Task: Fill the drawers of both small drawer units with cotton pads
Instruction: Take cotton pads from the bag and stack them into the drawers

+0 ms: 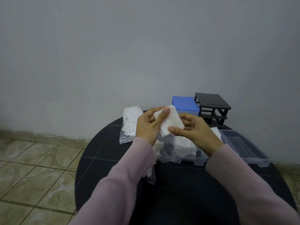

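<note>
Both hands hold one small stack of white cotton pads (170, 121) up above the round black table (100, 159), near its far side, between the person and the two drawer units. The left hand (148, 125) pinches the stack's upper left part, thumb on the near face and fingers behind, while the right hand (193, 129) pinches the lower right corner the same way; neither hand is loose. Holding it by opposite corners probably lets the person square the pads or peel a few off before dropping them in. How many pads are in the stack cannot be told. Two drawer units stand at the back by the wall, side by side: a blue one (185, 105) and a black one (211, 108), whose frame shows open slots where drawers have been taken out. Two clear plastic drawers lie flat on the table near the hands, likely pulled out so they can be filled from above: one (198, 159) just under the hands with white pads in it and partly covered by a crumpled bag, and another (243, 146) to its right that looks unfilled. Two clear plastic bags of cotton pads are in view: one (129, 124) lies to the left of the hands, and a second (168, 153) sits open right below them, close by for easy reaching. The filling looks only partly done.
</note>
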Demonstrator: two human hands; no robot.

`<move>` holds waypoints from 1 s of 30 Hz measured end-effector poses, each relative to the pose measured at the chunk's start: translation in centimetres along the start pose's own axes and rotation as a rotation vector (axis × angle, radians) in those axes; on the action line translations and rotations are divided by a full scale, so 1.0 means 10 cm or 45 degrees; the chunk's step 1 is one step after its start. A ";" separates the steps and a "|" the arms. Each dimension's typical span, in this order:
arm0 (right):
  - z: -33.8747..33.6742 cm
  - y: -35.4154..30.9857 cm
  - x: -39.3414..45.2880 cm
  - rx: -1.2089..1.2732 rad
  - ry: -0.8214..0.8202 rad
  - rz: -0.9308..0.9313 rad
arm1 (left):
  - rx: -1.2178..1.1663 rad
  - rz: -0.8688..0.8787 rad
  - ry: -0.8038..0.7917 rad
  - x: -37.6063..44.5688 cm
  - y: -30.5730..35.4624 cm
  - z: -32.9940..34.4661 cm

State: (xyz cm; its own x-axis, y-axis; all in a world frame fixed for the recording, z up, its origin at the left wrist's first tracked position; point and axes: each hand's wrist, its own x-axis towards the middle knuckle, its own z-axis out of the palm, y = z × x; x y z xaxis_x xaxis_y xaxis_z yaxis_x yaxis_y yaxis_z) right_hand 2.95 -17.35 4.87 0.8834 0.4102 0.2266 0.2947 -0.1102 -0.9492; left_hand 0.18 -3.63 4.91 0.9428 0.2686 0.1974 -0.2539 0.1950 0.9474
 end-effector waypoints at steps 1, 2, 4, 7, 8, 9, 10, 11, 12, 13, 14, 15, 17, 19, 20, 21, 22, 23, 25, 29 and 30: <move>-0.02 0.00 0.00 -0.018 0.040 -0.027 | -0.003 0.010 -0.011 0.01 0.01 -0.01; -0.04 0.00 0.00 -0.040 0.091 -0.059 | -0.020 0.023 -0.031 0.01 0.01 -0.03; -0.11 -0.02 0.00 -0.060 0.186 -0.130 | -0.053 0.067 -0.080 0.02 0.03 -0.06; -0.22 -0.06 0.00 -0.138 0.295 -0.238 | 0.012 0.139 -0.152 0.03 0.05 -0.12; -0.25 -0.07 -0.01 -0.201 0.316 -0.276 | 0.069 0.160 -0.162 0.03 0.04 -0.14; -0.26 -0.08 -0.02 -0.263 0.325 -0.313 | 0.164 0.190 -0.161 0.04 0.03 -0.15; -0.27 -0.08 -0.03 -0.315 0.324 -0.344 | 0.292 0.231 -0.158 0.05 0.02 -0.16; -0.28 -0.08 -0.04 -0.355 0.321 -0.368 | 0.404 0.267 -0.172 0.05 0.01 -0.16; -0.29 -0.07 -0.04 -0.386 0.319 -0.385 | 0.474 0.293 -0.202 0.04 0.00 -0.15; -0.29 -0.06 -0.05 -0.412 0.317 -0.386 | 0.501 0.306 -0.242 0.03 -0.01 -0.13; -0.30 -0.04 -0.05 -0.435 0.316 -0.378 | 0.511 0.309 -0.286 0.03 -0.02 -0.10; -0.30 -0.02 -0.06 -0.459 0.315 -0.366 | 0.520 0.312 -0.320 0.02 -0.03 -0.08; -0.32 0.00 -0.08 -0.491 0.309 -0.355 | 0.561 0.353 -0.333 0.01 -0.06 0.00; -0.34 0.00 -0.11 -0.486 0.294 -0.345 | 0.596 0.401 -0.278 -0.01 -0.08 0.06; -0.38 0.01 -0.13 -0.471 0.290 -0.328 | 0.597 0.396 -0.252 -0.01 -0.08 0.10; -0.41 0.02 -0.14 -0.452 0.289 -0.304 | 0.590 0.376 -0.241 -0.01 -0.09 0.11; -0.46 0.03 -0.16 -0.439 0.295 -0.274 | 0.584 0.356 -0.244 -0.01 -0.10 0.14; -0.50 0.03 -0.17 -0.431 0.300 -0.243 | 0.585 0.341 -0.245 -0.01 -0.10 0.16; -0.59 0.05 -0.21 -0.424 0.315 -0.179 | 0.606 0.330 -0.251 -0.02 -0.12 0.22; -0.79 0.06 -0.33 -0.446 0.350 -0.079 | 0.691 0.336 -0.290 -0.06 -0.20 0.34; -0.85 0.06 -0.36 -0.423 0.378 -0.047 | 0.713 0.327 -0.300 -0.06 -0.22 0.35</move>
State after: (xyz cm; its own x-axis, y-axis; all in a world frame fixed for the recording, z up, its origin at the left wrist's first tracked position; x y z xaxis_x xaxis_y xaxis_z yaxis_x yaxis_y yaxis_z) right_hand 3.03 -26.58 5.28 0.9222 0.1468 0.3577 0.3860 -0.4055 -0.8286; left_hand 0.93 -7.52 3.62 0.9054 0.0154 0.4243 -0.3863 -0.3848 0.8382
